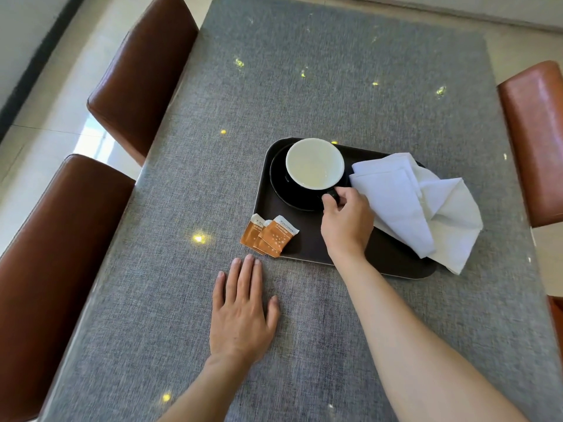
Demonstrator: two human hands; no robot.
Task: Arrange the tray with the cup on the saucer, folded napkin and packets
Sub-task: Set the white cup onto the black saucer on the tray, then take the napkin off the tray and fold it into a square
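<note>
One grey desk point(304, 86) fills your frame, four brown chairs point(143, 74) at its edges. Right of centre sits one dark tray point(307, 239) holding one crumpled white napkin point(405, 205) and one black saucer point(283, 184) under one cup point(314, 162). Three orange packets point(268, 236) overlap the tray's lower-left corner. Your right hand point(347, 223) pinches the cup's handle; your left hand point(240, 312) lies flat, fingers straight, on the desk.
</note>
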